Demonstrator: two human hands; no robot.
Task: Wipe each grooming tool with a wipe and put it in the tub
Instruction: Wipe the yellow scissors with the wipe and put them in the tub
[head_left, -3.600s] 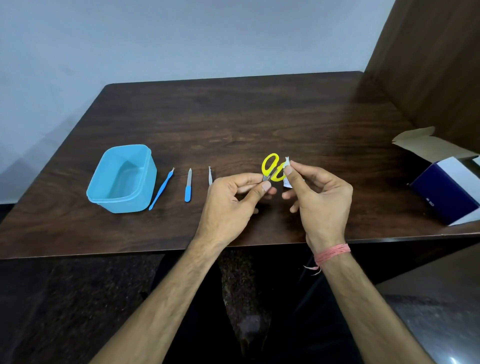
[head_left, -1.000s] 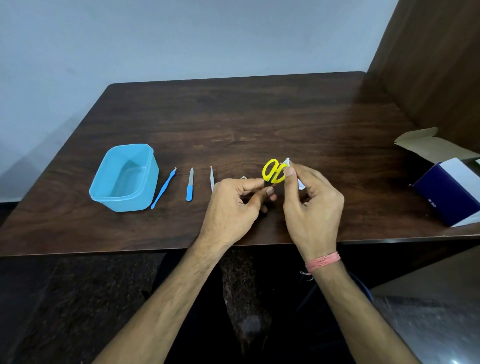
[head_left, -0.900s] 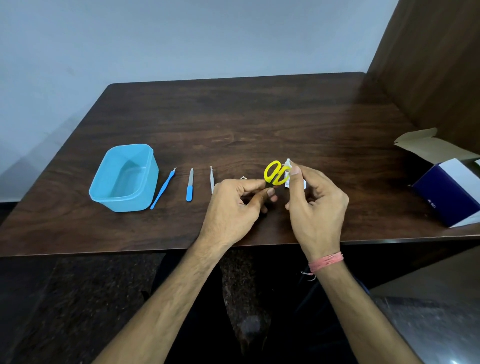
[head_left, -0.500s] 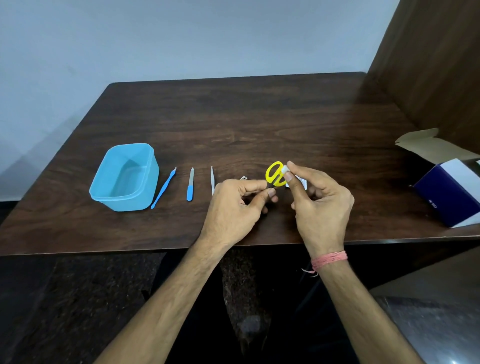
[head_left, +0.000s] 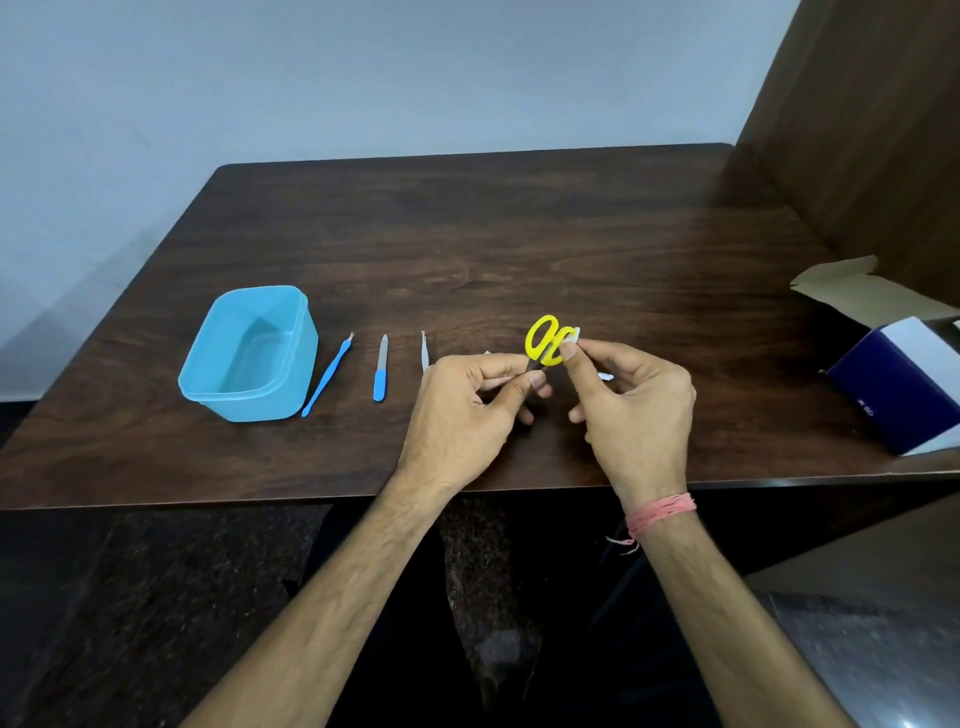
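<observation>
Small yellow-handled scissors (head_left: 540, 340) stand handles-up above the table's near edge. My left hand (head_left: 467, 410) pinches their dark blade end between thumb and fingers. My right hand (head_left: 631, 410) pinches a small white wipe (head_left: 571, 335) against the right yellow handle loop. The blue tub (head_left: 249, 353) stands open at the left with nothing visible inside. Between tub and hands lie a thin blue tool (head_left: 328, 382), a blue-handled nail file (head_left: 382, 368) and silver tweezers (head_left: 425, 351).
An open dark blue and white cardboard box (head_left: 904, 384) sits at the table's right edge, beside a wooden panel (head_left: 872, 119). A white scrap (head_left: 605, 375) lies on the table behind my right hand. The dark wooden table (head_left: 493, 234) stretches back to a pale wall.
My right hand has kept rubbing the wipe over the yellow handles, shifting slightly up and down. My left hand holds the scissors in the same spot. The other tools have not moved.
</observation>
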